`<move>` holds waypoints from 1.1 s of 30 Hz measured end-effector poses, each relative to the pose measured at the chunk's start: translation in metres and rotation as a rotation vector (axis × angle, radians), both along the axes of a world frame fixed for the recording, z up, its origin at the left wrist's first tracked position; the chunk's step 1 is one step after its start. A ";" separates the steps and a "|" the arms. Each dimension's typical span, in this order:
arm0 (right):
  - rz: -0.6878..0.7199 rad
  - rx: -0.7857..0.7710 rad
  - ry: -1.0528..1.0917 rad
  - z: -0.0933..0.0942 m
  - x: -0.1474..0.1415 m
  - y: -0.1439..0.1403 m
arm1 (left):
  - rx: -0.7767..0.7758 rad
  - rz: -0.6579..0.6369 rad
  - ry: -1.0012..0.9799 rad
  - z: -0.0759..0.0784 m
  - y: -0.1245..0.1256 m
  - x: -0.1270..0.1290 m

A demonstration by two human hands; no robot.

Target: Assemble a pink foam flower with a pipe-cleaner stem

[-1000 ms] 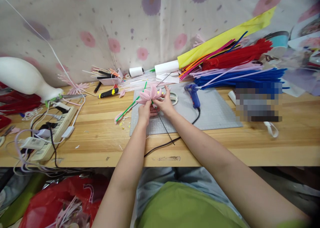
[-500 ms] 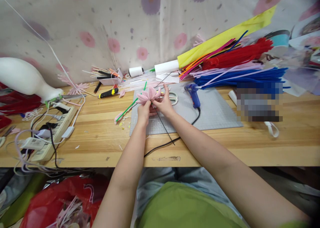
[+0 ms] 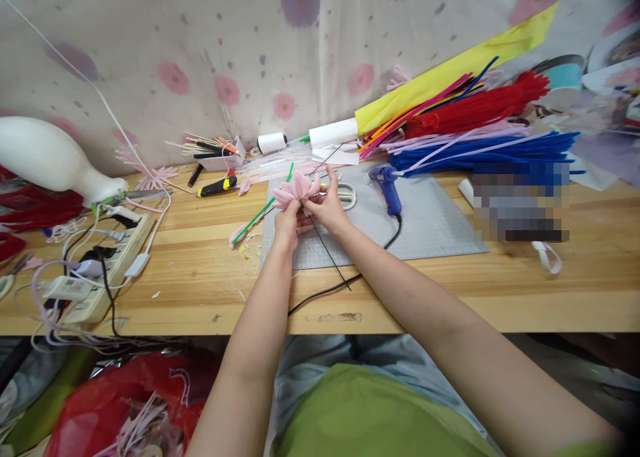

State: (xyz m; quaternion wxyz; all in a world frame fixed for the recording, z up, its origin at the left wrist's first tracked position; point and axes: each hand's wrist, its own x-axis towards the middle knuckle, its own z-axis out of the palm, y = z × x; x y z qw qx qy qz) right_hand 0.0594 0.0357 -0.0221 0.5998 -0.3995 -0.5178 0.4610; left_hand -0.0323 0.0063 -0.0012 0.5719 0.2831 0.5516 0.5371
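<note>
A pink pipe-cleaner flower [image 3: 296,189] on a thin dark wire stem [image 3: 327,253] is held up over the grey cutting mat [image 3: 430,227]. My left hand [image 3: 287,225] grips it from below at the flower's base. My right hand [image 3: 329,205] pinches the flower's right side, with the fingers on the petals. The stem runs down and right from the hands across the mat. A green pipe cleaner [image 3: 260,211] lies just left of the hands.
A blue glue gun [image 3: 387,185] with a black cord and white scissors [image 3: 346,195] lie on the mat. Bundles of red, blue and lilac pipe cleaners [image 3: 480,133] fill the back right. A power strip [image 3: 103,267] with cables and a white lamp [image 3: 50,157] sit at left.
My right hand's fingers have shifted slightly up along the petals; the flower has turned a little. Both hands stay in the same spot.
</note>
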 end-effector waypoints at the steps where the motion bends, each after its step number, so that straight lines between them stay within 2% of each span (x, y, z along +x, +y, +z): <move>1: -0.002 0.003 -0.009 0.000 0.000 0.000 | -0.005 -0.002 -0.004 0.000 0.000 0.000; 14: -0.038 0.049 -0.051 -0.004 -0.002 0.001 | -0.090 -0.009 -0.202 0.014 0.000 0.008; 17: -0.033 0.062 -0.032 -0.006 -0.002 0.001 | -0.061 -0.037 -0.237 0.019 -0.001 0.009; 21: -0.063 0.100 -0.039 -0.005 -0.001 0.001 | -0.104 -0.083 -0.263 0.026 -0.002 0.008; 26: -0.053 0.105 -0.028 0.001 -0.001 -0.002 | -0.144 -0.043 -0.314 0.030 -0.001 0.007; 33: 0.002 -0.035 0.077 0.012 0.001 -0.007 | -0.138 -0.104 -0.688 0.027 0.004 -0.013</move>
